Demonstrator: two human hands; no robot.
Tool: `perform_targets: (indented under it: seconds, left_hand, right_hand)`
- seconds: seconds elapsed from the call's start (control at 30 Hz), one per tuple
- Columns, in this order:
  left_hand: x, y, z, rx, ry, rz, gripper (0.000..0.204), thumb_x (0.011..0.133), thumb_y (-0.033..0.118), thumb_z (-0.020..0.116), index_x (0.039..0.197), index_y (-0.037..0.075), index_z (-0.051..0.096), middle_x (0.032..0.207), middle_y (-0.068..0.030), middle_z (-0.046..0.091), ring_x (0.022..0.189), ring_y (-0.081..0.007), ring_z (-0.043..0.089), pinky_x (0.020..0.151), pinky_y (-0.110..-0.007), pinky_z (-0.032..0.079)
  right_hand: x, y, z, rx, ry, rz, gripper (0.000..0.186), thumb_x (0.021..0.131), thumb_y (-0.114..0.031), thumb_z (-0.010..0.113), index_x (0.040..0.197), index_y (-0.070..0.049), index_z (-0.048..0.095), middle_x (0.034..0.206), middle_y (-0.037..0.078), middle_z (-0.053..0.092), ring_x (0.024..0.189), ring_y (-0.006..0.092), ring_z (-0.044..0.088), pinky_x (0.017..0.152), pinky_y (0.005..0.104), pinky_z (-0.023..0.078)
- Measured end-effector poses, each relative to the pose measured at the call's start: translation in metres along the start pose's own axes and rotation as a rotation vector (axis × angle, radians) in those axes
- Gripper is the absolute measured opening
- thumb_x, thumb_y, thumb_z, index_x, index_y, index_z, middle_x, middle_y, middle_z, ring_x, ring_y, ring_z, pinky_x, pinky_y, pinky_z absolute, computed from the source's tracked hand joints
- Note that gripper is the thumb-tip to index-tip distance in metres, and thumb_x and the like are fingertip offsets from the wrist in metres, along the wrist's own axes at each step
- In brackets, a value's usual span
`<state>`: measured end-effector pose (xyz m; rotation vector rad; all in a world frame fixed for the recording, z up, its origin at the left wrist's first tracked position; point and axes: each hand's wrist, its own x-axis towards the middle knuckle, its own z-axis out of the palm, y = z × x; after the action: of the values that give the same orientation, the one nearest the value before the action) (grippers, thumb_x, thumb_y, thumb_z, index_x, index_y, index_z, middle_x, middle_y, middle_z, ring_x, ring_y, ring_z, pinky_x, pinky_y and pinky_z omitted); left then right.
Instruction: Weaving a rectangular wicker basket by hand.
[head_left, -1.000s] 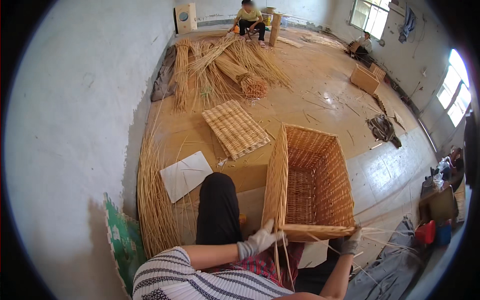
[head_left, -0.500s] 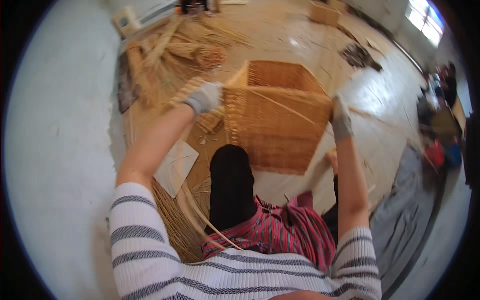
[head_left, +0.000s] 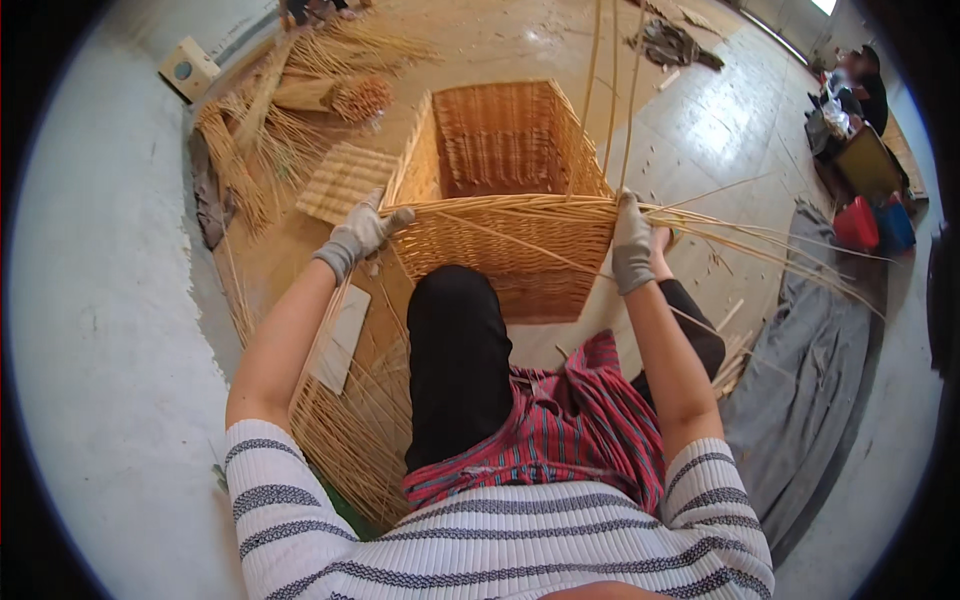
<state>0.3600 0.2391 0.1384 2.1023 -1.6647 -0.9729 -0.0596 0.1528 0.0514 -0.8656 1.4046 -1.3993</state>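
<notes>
In front of my knee stands a large wicker basket (head_left: 500,248), woven from tan rods, its open top facing me. My left hand (head_left: 368,230), in a pale grey work glove, grips the near left corner of its rim. At the near right corner, my right hand (head_left: 631,240), gloved too, closes round the rim and loose rods. A bundle of long thin rods (head_left: 755,238) fans out to the right from that corner. Several more rods (head_left: 612,90) rise upright from the rim near the right hand. One slack rod crosses the near wall.
A woven panel (head_left: 345,182) lies left of the basket. Behind it are heaped rod bundles (head_left: 360,97). More rods (head_left: 355,450) lie by my left side, next to a white board (head_left: 345,338). Grey cloth (head_left: 800,380) spreads at right; a person (head_left: 868,90) is at far right.
The basket has turned and tilted so that more of its inside shows. Both hands, on its near corners, have come slightly left and lower. Rods now stand upright above the rim.
</notes>
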Motion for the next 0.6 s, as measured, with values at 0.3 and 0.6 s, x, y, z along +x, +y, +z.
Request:
perform_targets:
  seconds: [0.3,0.6]
  left_hand:
    - [-0.010,-0.035,0.114,-0.429,0.034,-0.083,0.104,0.078,0.077,0.066,0.152,0.013,0.030,0.088,-0.0102,0.065,0.057,-0.0179,0.061,0.042,-0.032,0.047]
    - [-0.020,-0.049,0.119,-0.297,0.172,-0.516,0.041,0.090,0.044,0.068,0.110,0.009,0.061,0.059,-0.0078,0.054,0.041,-0.0202,0.052,0.036,-0.037,0.044]
  right_hand:
    - [-0.023,0.134,-0.063,-0.090,0.035,-0.011,0.047,0.094,-0.046,0.065,0.110,-0.002,0.066,0.104,0.007,0.065,0.097,0.0179,0.058,0.087,0.0344,0.048]
    - [-0.043,0.159,-0.023,0.021,-0.059,0.046,0.057,0.094,-0.056,0.062,0.116,-0.004,0.068,0.117,0.012,0.067,0.097,0.0253,0.062,0.096,0.0376,0.049]
